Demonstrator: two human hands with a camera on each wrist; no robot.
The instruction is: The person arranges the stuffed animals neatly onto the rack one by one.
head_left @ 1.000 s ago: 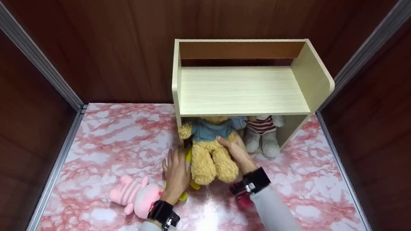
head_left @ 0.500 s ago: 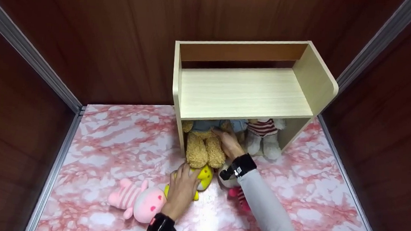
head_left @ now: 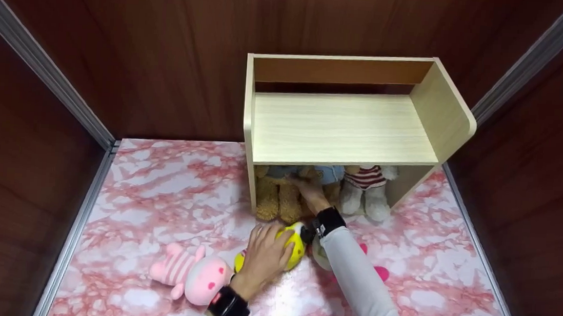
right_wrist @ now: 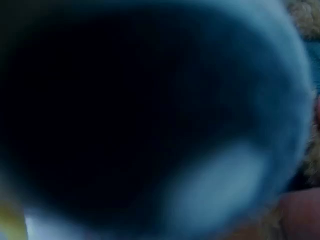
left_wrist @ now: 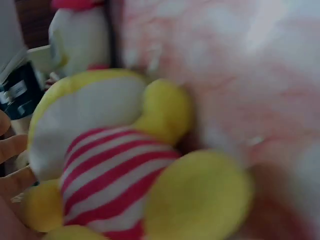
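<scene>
My left hand (head_left: 266, 255) grips a yellow plush toy (head_left: 297, 247) low over the floor, fingers curled over its head. In the left wrist view the toy's red-and-white striped body (left_wrist: 115, 180) and yellow limbs show, with my fingers (left_wrist: 15, 175) beside it. Reaching into the shelf's lower compartment, my right hand (head_left: 312, 193) holds the brown teddy bear (head_left: 268, 203) by its side, thumb across its front. The bear sits at the left end, its head hidden under the board. A dark blurred shape fills most of the right wrist view.
The pale wooden shelf (head_left: 342, 127) stands against the back wall. Inside, right of the bear, are a blue-clothed toy (head_left: 332, 175) and a grey-white plush in red stripes (head_left: 367, 178). A pink striped plush (head_left: 206, 275) lies left; a white-headed plush (head_left: 321, 254) lies under my right forearm.
My right hand has pushed the teddy bear back and left into the lower compartment. My left hand has come over the yellow plush, taken hold of it and shifted it slightly right.
</scene>
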